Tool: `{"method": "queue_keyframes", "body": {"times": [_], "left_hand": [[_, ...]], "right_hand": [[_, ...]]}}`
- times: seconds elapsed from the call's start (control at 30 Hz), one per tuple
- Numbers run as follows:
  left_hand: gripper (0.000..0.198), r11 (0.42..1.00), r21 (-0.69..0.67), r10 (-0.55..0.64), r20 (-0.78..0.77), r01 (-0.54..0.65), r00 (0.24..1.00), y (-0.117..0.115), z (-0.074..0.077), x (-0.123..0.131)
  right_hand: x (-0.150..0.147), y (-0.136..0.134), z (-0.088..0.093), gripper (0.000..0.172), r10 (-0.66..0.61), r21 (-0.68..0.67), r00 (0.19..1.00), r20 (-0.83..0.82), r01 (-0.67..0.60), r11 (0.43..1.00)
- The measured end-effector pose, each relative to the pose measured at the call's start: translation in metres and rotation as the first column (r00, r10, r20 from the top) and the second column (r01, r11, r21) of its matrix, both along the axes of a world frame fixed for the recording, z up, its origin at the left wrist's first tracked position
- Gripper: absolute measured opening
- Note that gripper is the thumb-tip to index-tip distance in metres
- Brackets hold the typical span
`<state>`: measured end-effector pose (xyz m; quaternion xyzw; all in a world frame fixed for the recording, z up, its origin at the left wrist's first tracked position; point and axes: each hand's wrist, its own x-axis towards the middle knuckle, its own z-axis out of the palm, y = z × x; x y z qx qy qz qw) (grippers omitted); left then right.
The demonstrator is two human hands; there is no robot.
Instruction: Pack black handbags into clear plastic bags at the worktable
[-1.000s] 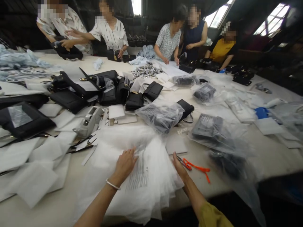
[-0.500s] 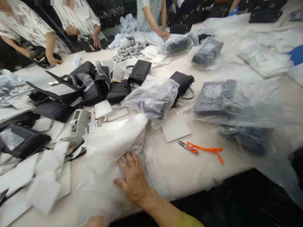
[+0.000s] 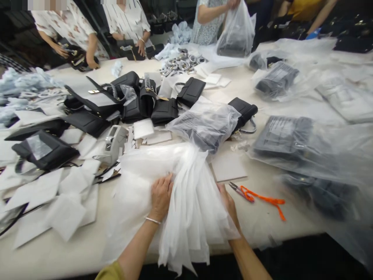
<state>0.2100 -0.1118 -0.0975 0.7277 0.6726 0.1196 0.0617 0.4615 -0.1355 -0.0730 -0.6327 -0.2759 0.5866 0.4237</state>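
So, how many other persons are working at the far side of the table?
4: floral shirt far left, striped shirt beside it, patterned dress holding up a bag at top centre, yellow shirt top right. A fifth may be hidden behind the bag.

A single head-worn camera looks forward and down across the table [image 3: 262,229] from its near edge, close above the person's left hand [image 3: 161,194] and right hand [image 3: 229,202] at six o'clock. The far edge, where co-workers [image 3: 128,23] stand, lies distant from eleven to one o'clock.
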Motion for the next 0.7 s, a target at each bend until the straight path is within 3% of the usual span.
{"method": "queue_keyframes", "body": {"times": [0.07, 0.17, 0.27, 0.37, 0.43, 0.53, 0.7], "left_hand": [[0.039, 0.999, -0.007, 0.032, 0.056, -0.032, 0.998, 0.004, 0.000, 0.002], [0.039, 0.991, -0.127, 0.049, 0.094, -0.037, 0.994, 0.001, 0.018, 0.004], [0.048, 0.977, -0.208, 0.074, 0.152, -0.041, 0.986, -0.005, 0.041, 0.010], [0.056, 0.989, -0.144, -0.004, 0.236, 0.039, 0.972, -0.016, 0.051, 0.022], [0.058, 0.990, -0.107, -0.063, 0.255, 0.093, 0.965, -0.029, 0.049, 0.028], [0.061, 0.994, -0.076, -0.065, 0.217, 0.084, 0.974, -0.045, 0.032, 0.030], [0.057, 1.000, -0.018, 0.003, 0.082, -0.002, 0.997, -0.043, 0.000, 0.033]], "right_hand": [[0.006, 0.009, 0.022, 0.067, 0.081, -0.139, 0.977, -0.199, -0.110, 0.984], [0.002, 0.019, 0.048, 0.062, 0.198, -0.259, 0.868, -0.455, -0.342, 0.903], [-0.013, 0.024, 0.058, 0.057, 0.259, -0.310, 0.837, -0.483, -0.440, 0.843], [-0.031, 0.021, 0.055, 0.055, 0.295, -0.299, 0.828, -0.476, -0.469, 0.831], [-0.043, 0.013, 0.048, 0.056, 0.292, -0.283, 0.823, -0.487, -0.466, 0.838], [-0.061, 0.000, 0.034, 0.056, 0.285, -0.254, 0.813, -0.507, -0.457, 0.852], [-0.064, -0.003, 0.018, 0.053, 0.270, -0.188, 0.877, -0.397, -0.365, 0.912]]}}
